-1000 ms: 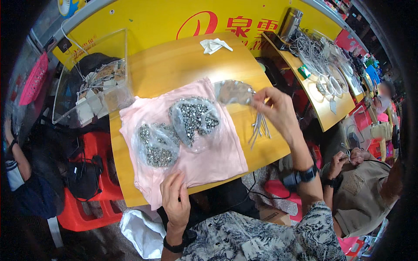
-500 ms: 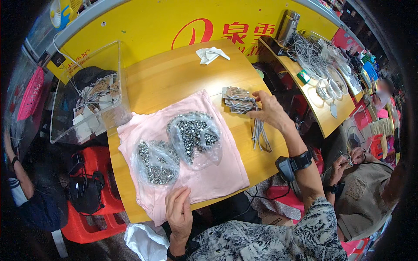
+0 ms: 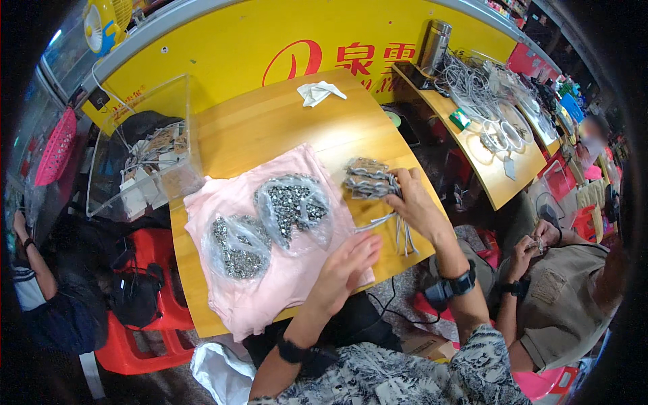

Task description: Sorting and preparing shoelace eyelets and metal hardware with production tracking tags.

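Bundle [image 3: 368,181], one: just left of right hand [image 3: 417,208], which pinches its right end. Left hand [image 3: 343,273]: nearer the wearer, apart from bundle, fingers outstretched.

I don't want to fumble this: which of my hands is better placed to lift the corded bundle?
Probably your right hand: its fingertips are at the right end of the corded bundle. Your left hand is farther off, over the pink cloth.

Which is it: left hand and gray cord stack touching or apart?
Apart. The head view shows bare tabletop between the left hand and the lower edge of the gray cord stack.
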{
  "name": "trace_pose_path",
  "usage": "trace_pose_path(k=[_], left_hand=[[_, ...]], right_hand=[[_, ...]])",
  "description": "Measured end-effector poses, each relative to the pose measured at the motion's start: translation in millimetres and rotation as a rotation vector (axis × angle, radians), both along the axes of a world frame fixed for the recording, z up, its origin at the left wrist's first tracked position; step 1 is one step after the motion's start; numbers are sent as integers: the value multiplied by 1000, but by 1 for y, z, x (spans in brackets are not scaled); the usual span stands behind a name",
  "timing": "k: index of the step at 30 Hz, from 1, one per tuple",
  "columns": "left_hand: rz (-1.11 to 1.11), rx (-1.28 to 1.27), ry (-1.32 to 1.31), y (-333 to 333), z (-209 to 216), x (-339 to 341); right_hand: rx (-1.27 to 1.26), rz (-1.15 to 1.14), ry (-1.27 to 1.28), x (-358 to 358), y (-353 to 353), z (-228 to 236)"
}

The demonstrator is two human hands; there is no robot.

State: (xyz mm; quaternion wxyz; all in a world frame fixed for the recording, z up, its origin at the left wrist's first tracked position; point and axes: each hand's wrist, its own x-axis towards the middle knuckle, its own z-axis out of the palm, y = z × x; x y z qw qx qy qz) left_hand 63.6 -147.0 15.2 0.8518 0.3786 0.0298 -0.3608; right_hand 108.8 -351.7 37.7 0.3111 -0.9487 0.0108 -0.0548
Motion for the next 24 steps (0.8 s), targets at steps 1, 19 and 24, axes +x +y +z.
trace_pose_path(k=[1,19,24], left_hand=[[16,-114,84,-15,-2,6],[506,221,-130,204,56,-97],[839,479,2,296,20,-180]], right_hand=[[18,-3,-38,-16,3,5],[1048,1017,58,-123,131,138],[1474,1448,228,-120,209,109]])
